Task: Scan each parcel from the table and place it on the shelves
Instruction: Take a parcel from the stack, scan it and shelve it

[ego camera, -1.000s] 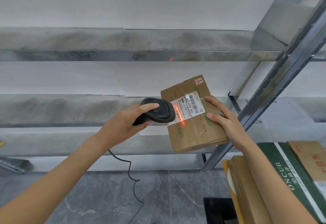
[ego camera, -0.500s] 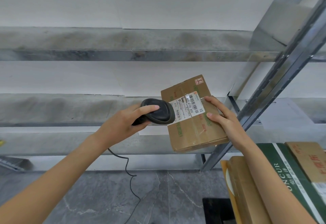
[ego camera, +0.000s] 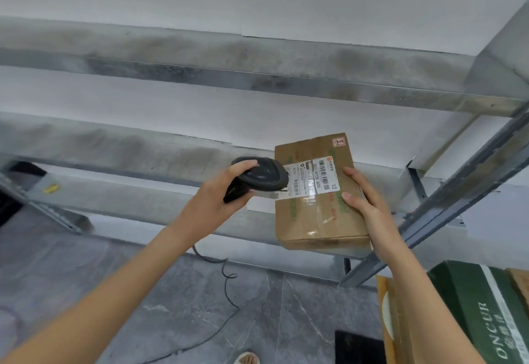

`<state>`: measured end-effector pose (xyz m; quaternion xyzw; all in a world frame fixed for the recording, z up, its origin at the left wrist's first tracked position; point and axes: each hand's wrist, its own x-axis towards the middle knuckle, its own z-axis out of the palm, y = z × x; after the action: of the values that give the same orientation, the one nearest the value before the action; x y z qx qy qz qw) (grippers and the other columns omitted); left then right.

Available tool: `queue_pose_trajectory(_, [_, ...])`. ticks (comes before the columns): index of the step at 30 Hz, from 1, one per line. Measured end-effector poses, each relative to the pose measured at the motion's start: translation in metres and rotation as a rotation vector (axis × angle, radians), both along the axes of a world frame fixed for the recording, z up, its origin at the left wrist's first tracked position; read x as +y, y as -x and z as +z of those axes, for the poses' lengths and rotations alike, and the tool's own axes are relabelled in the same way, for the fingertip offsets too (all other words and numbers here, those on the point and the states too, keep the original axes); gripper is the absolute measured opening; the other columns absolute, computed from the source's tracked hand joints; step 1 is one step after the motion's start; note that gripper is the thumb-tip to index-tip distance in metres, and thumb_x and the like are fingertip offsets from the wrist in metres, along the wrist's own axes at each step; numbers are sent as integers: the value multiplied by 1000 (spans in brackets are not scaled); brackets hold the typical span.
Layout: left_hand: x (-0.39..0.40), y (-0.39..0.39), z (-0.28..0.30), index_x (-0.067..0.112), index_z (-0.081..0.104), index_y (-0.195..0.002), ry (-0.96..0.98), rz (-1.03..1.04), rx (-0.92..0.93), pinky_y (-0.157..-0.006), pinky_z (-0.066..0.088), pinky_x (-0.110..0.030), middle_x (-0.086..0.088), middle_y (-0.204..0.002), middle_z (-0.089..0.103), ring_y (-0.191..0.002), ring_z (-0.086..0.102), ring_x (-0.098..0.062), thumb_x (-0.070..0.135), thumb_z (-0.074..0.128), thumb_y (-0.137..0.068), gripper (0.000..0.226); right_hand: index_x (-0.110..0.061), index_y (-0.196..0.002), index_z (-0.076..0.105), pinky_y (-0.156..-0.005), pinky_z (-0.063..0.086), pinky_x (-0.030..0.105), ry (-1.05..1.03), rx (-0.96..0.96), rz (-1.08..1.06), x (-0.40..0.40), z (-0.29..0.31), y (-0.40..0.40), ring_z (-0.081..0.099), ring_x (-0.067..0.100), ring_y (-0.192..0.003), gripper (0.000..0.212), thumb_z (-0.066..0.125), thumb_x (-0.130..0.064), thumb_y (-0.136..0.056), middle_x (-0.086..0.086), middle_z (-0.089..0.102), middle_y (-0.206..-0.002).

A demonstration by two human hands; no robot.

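**Scanning a parcel in front of the shelves**

Our right hand (ego camera: pixel 365 203) grips a brown cardboard parcel (ego camera: pixel 317 192) by its right edge, held up before the metal shelves (ego camera: pixel 257 77). Our left hand (ego camera: pixel 220 194) is wrapped around a black scanner (ego camera: pixel 259 177), its nose almost touching the white label (ego camera: pixel 313 179). No beam seems visible. We should probably back the scanner off slightly and square it to the barcode.

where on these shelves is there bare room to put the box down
The shelf board behind the scanner shows bare left of the box, as does the shelf above. It is tight to the right, where the slanted post runs close beside the right hand, and lower right, where the green box and other parcels crowd together.
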<state>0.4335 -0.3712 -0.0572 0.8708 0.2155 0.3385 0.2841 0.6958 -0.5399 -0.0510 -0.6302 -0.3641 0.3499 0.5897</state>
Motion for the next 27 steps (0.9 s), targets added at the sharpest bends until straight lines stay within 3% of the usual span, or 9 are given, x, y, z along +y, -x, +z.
queue_pose_trajectory(2, [-6, 19, -14, 65, 34, -137, 160, 160, -45, -86, 47, -8, 44, -123, 54, -103, 63, 7, 13, 71, -95, 76, -45, -128, 59, -72, 57, 20, 7, 62, 12, 22, -13, 15, 70, 5, -98, 45, 56, -11, -99, -19, 65, -125])
queue_pose_trajectory(5, [-9, 62, -36, 62, 38, -135, 286, 349, -128, -70, 54, -14, 34, -116, 61, -79, 67, -1, 10, 70, -94, 73, -33, -137, 57, -63, 53, 13, 15, 126, 52, 53, -32, 49, 69, -5, -87, 46, 55, -7, -98, -26, 69, -111])
queue_pose_trajectory(7, [-10, 97, -41, 57, 39, -136, 327, 453, -178, -60, 55, -21, 25, -109, 65, -63, 64, -14, 12, 70, -94, 69, -30, -140, 55, -63, 52, 12, 12, 175, 84, 70, -39, 77, 68, -8, -88, 48, 54, -7, -99, -21, 63, -122])
queue_pose_trajectory(10, [-10, 146, -39, 54, 39, -135, 366, 589, -281, -55, 56, -31, 21, -103, 66, -55, 60, -23, 10, 69, -95, 67, -35, -134, 59, -67, 56, 17, 13, 255, 130, 95, -43, 122, 70, 1, -94, 45, 54, -7, -99, -15, 62, -128])
queue_pose_trajectory(14, [-3, 205, -30, 59, 40, -130, 385, 740, -449, -55, 55, -26, 14, -98, 70, -54, 63, -20, 4, 67, -96, 70, -41, -123, 65, -71, 57, 21, 0, 305, 219, 130, -36, 188, 71, 8, -100, 44, 55, -6, -98, -17, 68, -122])
queue_pose_trajectory(18, [6, 260, -19, 53, 42, -131, 409, 829, -584, -60, 62, -35, 11, -113, 68, -63, 71, -31, 5, 66, -97, 63, -43, -123, 66, -86, 57, 34, -10, 369, 301, 166, -29, 260, 69, 16, -110, 45, 57, -7, -97, -12, 68, -128])
queue_pose_trajectory(22, [18, 319, -8, 50, 41, -132, 421, 878, -666, -69, 63, -41, -13, -127, 62, -76, 73, -40, 4, 66, -98, 62, -42, -127, 64, -77, 59, 31, -9, 409, 388, 198, -20, 335, 72, 18, -106, 45, 57, -9, -97, -8, 68, -130])
queue_pose_trajectory(24, [25, 347, 0, 45, 40, -135, 387, 892, -696, -69, 63, -36, -10, -128, 60, -78, 75, -33, 3, 65, -98, 61, -42, -126, 64, -78, 59, 33, -11, 435, 405, 214, -16, 374, 72, 20, -106, 45, 57, -8, -97, -5, 66, -133])
queue_pose_trajectory(27, [35, 387, 9, 25, 37, -140, 271, 958, -679, -71, 55, -10, 6, -123, 54, -88, 71, 5, -4, 64, -96, 59, -43, -122, 66, -93, 57, 49, -2, 491, 430, 237, -11, 437, 69, 29, -112, 45, 57, -7, -97, 1, 63, -137])
